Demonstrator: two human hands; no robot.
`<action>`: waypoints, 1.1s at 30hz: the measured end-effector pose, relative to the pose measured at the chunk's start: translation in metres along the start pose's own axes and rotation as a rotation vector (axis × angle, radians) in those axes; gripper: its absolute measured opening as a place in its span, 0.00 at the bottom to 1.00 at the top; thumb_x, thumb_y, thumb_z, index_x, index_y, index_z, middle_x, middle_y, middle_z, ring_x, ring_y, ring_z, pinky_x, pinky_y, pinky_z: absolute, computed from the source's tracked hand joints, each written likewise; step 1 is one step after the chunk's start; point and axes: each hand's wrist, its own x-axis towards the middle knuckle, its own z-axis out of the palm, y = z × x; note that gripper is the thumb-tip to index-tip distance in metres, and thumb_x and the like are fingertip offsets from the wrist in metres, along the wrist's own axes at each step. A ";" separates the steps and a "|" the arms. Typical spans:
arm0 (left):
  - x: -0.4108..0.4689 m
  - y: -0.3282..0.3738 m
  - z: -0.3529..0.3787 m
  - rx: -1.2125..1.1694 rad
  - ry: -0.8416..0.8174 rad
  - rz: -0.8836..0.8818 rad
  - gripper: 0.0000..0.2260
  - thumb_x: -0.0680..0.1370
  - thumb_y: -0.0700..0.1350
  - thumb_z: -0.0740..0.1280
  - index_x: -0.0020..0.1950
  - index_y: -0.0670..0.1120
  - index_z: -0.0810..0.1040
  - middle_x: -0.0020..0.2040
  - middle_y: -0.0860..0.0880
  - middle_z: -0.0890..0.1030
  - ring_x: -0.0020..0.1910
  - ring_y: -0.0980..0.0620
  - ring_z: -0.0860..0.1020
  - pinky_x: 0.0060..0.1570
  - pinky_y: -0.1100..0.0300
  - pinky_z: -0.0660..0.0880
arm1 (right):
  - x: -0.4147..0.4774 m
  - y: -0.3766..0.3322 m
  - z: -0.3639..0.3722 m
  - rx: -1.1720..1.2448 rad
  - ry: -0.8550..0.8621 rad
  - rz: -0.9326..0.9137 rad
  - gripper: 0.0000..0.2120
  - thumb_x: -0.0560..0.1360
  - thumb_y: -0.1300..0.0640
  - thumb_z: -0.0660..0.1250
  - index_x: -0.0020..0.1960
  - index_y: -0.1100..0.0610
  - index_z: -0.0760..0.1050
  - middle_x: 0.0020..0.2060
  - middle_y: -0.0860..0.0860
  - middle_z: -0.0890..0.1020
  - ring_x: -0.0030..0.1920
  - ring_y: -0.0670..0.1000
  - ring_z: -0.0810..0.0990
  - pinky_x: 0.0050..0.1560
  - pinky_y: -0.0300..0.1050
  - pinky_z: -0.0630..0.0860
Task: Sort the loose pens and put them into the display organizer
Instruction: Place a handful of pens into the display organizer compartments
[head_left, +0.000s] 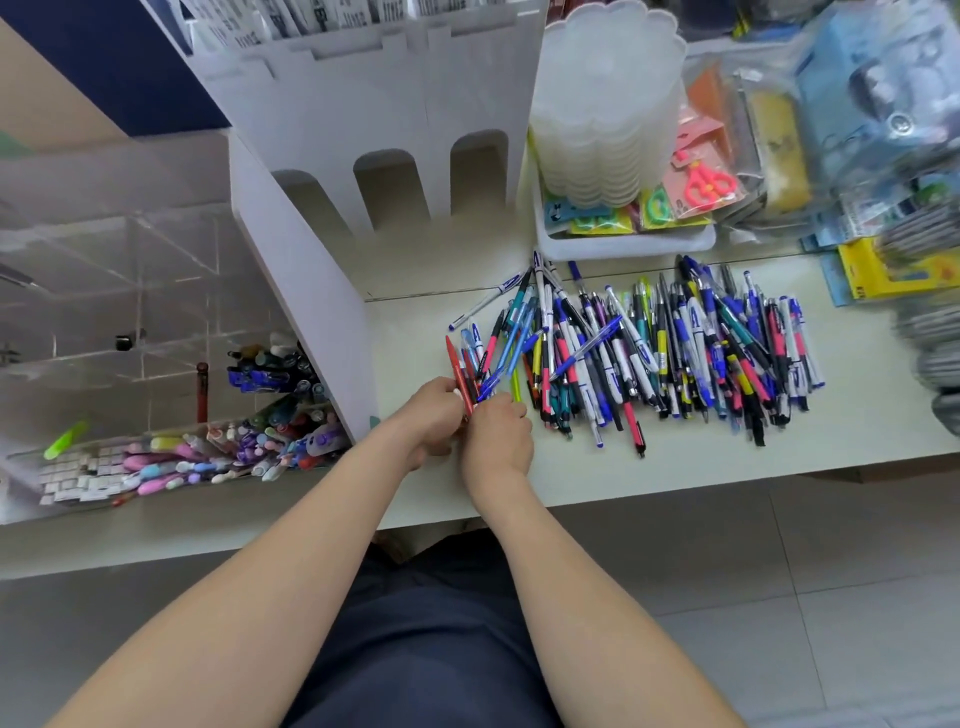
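Several pens (460, 370) fan out beyond joint grip: left hand (434, 415), right hand (498, 436).

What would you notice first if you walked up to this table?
The big heap of loose pens spreads across the white table, right of centre. At its left edge, the left hand and right hand grip a small bunch of pens together. Farther left stands the clear display organizer, with pens in its near compartments.
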 end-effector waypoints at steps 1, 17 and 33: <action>-0.001 0.000 0.001 0.000 -0.008 -0.024 0.15 0.80 0.38 0.59 0.62 0.49 0.79 0.46 0.45 0.82 0.45 0.46 0.77 0.50 0.51 0.73 | 0.002 0.002 -0.005 -0.008 -0.025 0.003 0.13 0.85 0.68 0.56 0.67 0.65 0.74 0.60 0.59 0.79 0.59 0.58 0.81 0.55 0.49 0.80; 0.016 -0.005 0.010 -0.414 0.030 -0.063 0.10 0.83 0.48 0.70 0.50 0.42 0.81 0.43 0.39 0.85 0.39 0.42 0.84 0.40 0.52 0.81 | -0.005 0.037 -0.056 0.555 -0.675 0.111 0.09 0.77 0.57 0.67 0.49 0.63 0.73 0.35 0.61 0.84 0.30 0.59 0.85 0.30 0.47 0.80; -0.003 0.010 0.037 -0.751 0.171 0.158 0.03 0.79 0.35 0.69 0.51 0.35 0.79 0.38 0.38 0.82 0.36 0.42 0.83 0.45 0.46 0.83 | -0.018 0.053 -0.104 1.006 -0.794 0.158 0.08 0.75 0.63 0.71 0.53 0.62 0.78 0.39 0.57 0.82 0.31 0.49 0.75 0.29 0.41 0.70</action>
